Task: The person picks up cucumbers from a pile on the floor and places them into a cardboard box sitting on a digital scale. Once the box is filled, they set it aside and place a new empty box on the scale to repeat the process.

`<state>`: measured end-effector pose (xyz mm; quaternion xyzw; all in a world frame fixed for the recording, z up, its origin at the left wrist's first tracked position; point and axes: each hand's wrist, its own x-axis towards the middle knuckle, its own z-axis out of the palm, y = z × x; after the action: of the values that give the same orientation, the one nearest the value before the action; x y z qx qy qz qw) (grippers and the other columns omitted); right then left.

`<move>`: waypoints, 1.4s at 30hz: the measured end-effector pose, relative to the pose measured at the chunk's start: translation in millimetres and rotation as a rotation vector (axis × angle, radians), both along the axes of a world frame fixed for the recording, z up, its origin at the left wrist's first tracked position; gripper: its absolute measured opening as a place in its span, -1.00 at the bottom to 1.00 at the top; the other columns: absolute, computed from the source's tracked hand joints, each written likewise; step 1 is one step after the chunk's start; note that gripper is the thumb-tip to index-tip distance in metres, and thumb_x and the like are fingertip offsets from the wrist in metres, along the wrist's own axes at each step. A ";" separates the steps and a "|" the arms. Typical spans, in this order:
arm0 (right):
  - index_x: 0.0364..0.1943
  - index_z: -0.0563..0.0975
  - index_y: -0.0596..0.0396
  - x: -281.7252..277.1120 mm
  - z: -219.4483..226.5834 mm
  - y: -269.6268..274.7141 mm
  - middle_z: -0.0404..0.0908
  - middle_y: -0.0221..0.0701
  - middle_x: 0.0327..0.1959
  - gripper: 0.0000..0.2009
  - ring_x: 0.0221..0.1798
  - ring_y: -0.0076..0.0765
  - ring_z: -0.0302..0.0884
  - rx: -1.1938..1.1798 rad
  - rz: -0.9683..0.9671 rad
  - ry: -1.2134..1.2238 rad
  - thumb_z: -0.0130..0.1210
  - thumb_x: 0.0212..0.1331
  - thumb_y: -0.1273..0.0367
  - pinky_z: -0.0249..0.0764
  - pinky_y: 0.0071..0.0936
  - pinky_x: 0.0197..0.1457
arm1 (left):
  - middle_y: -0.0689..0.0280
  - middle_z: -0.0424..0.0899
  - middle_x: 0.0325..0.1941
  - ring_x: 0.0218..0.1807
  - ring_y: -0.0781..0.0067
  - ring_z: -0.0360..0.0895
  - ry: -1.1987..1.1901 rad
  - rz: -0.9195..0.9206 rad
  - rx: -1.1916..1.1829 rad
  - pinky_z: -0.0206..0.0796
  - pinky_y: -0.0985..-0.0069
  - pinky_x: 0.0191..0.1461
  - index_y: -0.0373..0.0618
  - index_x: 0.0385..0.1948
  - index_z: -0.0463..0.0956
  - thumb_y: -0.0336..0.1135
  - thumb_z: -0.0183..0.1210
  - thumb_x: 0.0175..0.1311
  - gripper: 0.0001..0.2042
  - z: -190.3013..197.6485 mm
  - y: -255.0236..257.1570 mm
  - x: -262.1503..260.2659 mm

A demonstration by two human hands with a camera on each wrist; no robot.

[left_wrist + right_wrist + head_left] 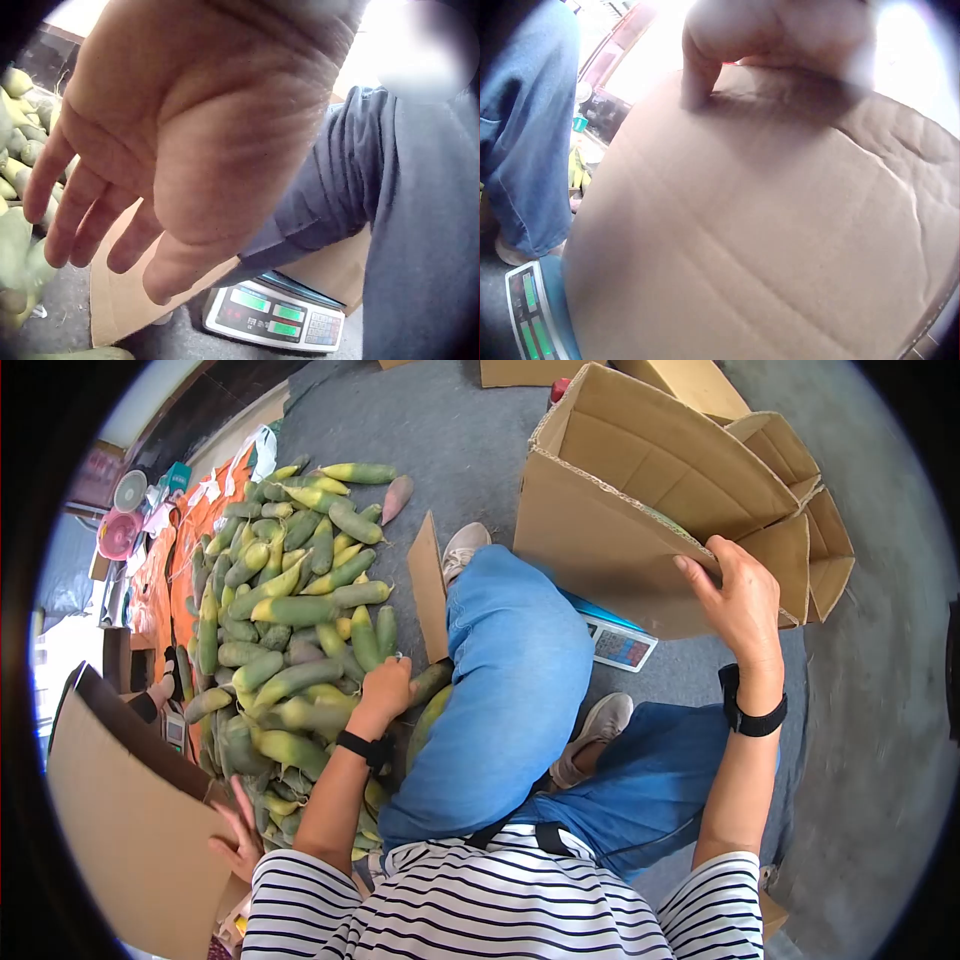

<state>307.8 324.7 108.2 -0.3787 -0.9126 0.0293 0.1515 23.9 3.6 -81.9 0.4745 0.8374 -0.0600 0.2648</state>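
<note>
A: In the head view, where are the hands?

B: The right hand (pixel 742 605) holds the near edge of the big cardboard box (pixel 640 510), which stands on the scale (pixel 618 645) at the right, beyond the knees. Its fingers curl over the wall. The left hand (pixel 385 690) is down at the pile of green vegetables (pixel 290 610) on the left; I cannot tell there whether it holds one.

A: And the left wrist view?

B: There the left hand (pixel 161 142) shows its palm, fingers (pixel 71 217) straight and a little spread, holding nothing. The scale (pixel 277 315) is below it.

A: The right wrist view?

B: Only the thumb (pixel 701 64) pressing on the box wall (pixel 765 240), and a corner of the scale (pixel 529 315).

A: How will the box handle?

B: I judge it light and stiff, but the flaps bend easily; better to grip the wall edge, as now. The vegetables look firm, smooth and heavy, so take one around the middle.
</note>
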 end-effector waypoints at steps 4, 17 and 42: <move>-0.43 0.49 0.15 -1.2 -0.8 -0.5 0.55 -0.23 -0.46 -0.65 -0.34 0.00 0.54 0.005 -0.014 0.007 0.21 0.13 0.11 0.44 -0.18 -0.29 | 0.03 0.55 -0.17 -0.08 -0.10 0.53 0.036 -0.007 0.087 0.41 0.10 -0.07 -0.20 -0.16 0.43 -0.22 0.28 0.11 -0.65 -11.8 -8.2 -0.9; -0.43 0.48 0.15 -3.2 -0.4 0.5 0.56 -0.21 -0.46 -0.63 -0.35 0.01 0.53 -0.008 -0.048 -0.026 0.20 0.14 0.08 0.42 -0.19 -0.29 | 0.15 0.50 -0.10 0.04 0.05 0.47 0.398 0.145 -0.024 0.35 0.10 0.00 -0.13 -0.15 0.48 -0.21 0.34 0.02 -0.63 -21.5 -92.7 -79.7; -0.48 0.45 0.13 2.6 -6.6 8.0 0.57 -0.21 -0.47 -0.64 -0.34 0.00 0.57 0.068 0.025 0.026 0.23 0.09 0.11 0.46 -0.16 -0.30 | -0.01 0.66 -0.14 -0.07 -0.01 0.61 -0.168 0.405 0.214 0.44 0.24 -0.01 -0.18 -0.06 0.48 -0.06 0.44 -0.14 -0.41 -28.9 -150.4 1.4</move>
<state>310.4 332.7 101.7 -0.3613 -0.9157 0.0050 0.1757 25.3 -146.8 -110.8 0.3254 0.8921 0.1234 0.2883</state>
